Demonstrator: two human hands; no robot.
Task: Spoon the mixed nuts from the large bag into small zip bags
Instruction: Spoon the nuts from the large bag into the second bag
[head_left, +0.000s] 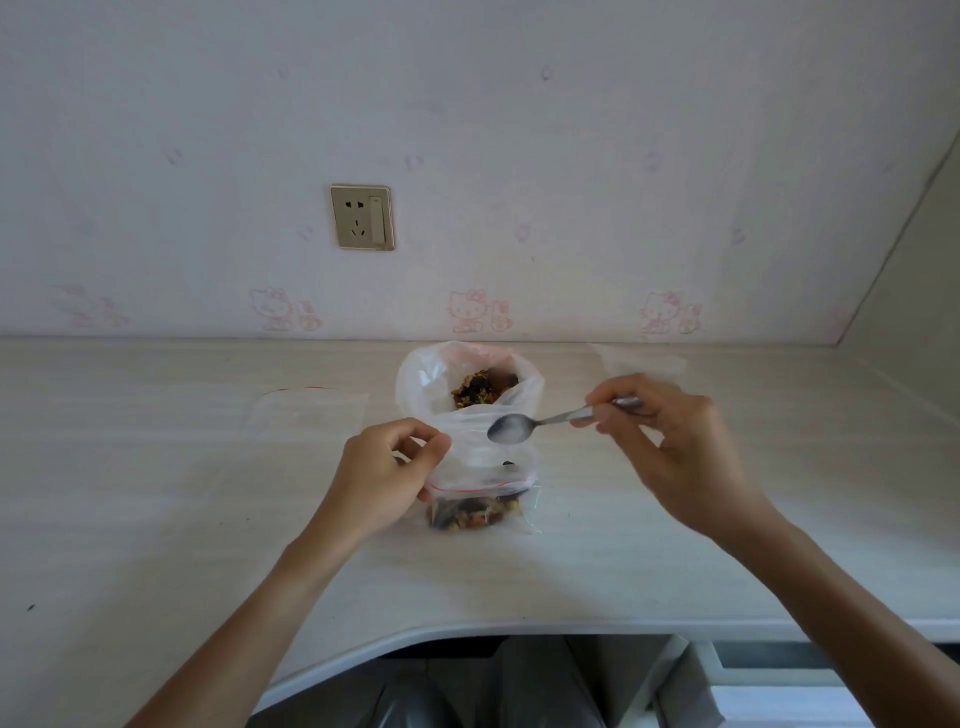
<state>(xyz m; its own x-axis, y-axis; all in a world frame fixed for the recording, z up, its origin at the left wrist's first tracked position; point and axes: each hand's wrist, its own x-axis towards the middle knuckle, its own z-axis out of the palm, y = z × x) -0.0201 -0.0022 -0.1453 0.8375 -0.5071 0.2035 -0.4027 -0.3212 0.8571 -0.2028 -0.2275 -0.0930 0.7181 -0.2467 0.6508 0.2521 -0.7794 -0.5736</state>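
Head view: blurred spoon (540, 422) bowl.

I see a pale wooden counter (156, 493) against a cartoon-cat wallpapered wall (519, 156) — a gold-framed socket (362, 216) sits on it, left of centre.

On the table (156, 519), the large bag (426, 384) stands just behind the small zip bag (483, 483); another bag (306, 410), seemingly unfilled, lies left.
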